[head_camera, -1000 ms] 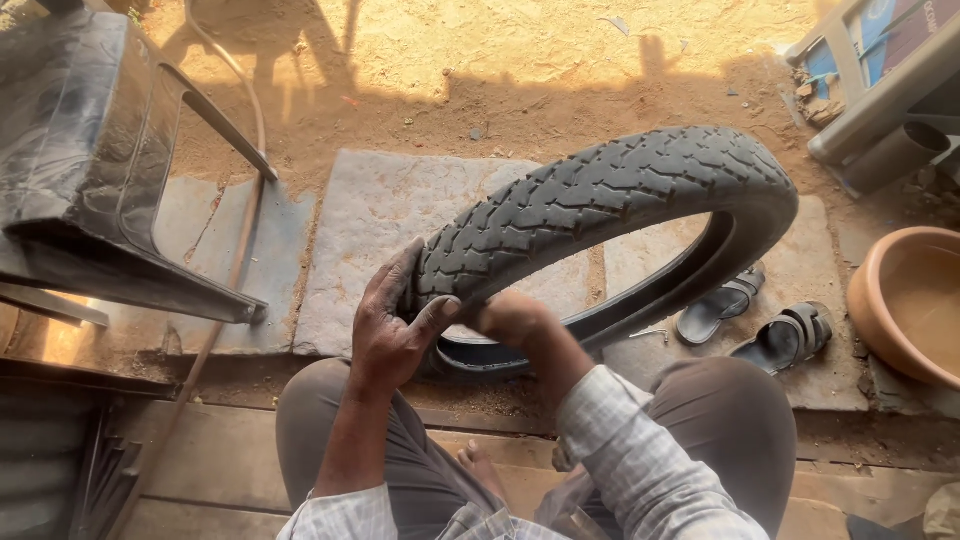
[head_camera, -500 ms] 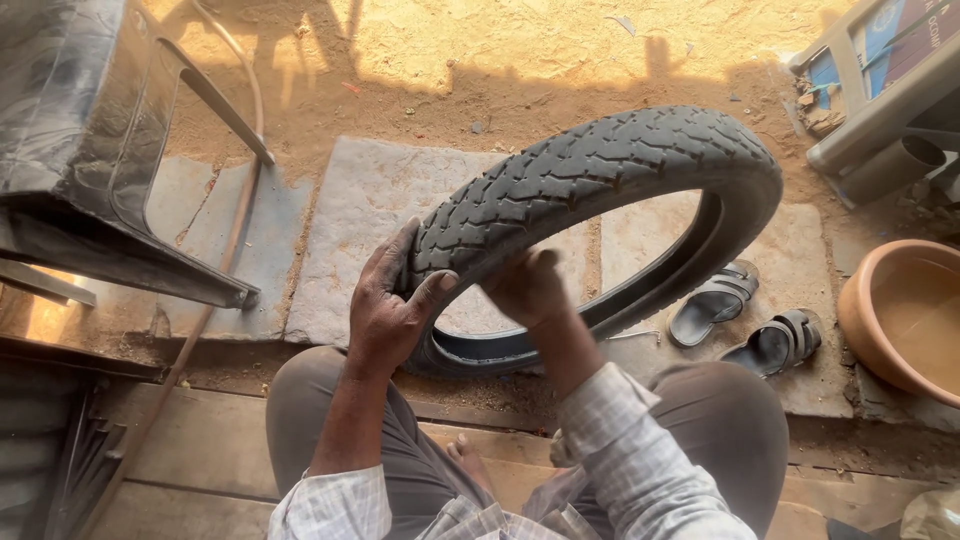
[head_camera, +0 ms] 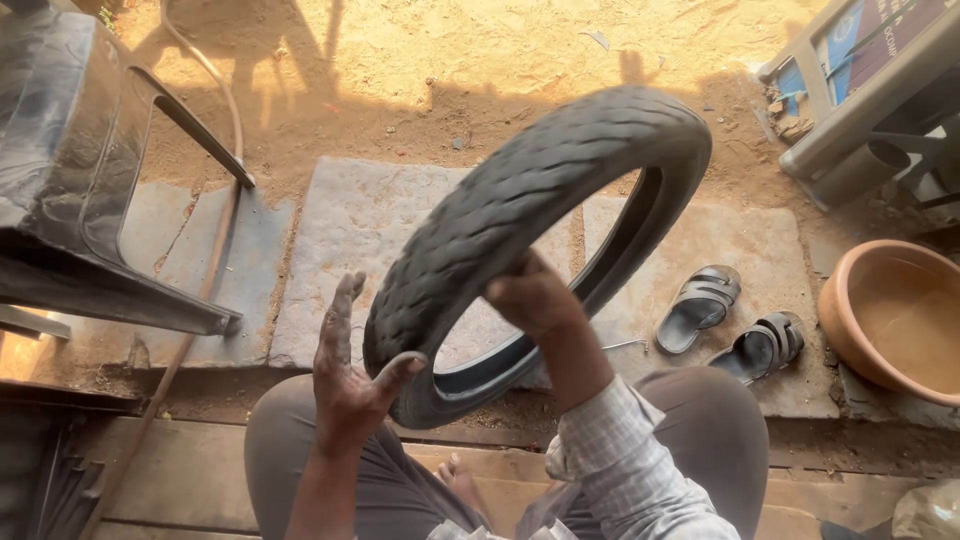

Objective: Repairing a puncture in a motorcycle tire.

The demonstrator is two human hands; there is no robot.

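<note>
Tyre (head_camera: 520, 215): black, tilted upright above knees, blurred.
Right hand (head_camera: 530, 292): closed on tyre's inner rim, apparently.
Left hand (head_camera: 350, 385): fingers spread, palm against tread.
Nearby: sandals (head_camera: 735, 325), clay basin (head_camera: 895, 320).

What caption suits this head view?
Seated person's right hand grips a black tyre; open left hand beside it.

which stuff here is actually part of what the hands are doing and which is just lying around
In hand:
tyre, gripped by the right hand
left hand, open, thumb against the tyre's tread

Lying about:
pair of sandals on the stone slab
clay bowl at the right
black chair at the left
hose along the ground
</note>
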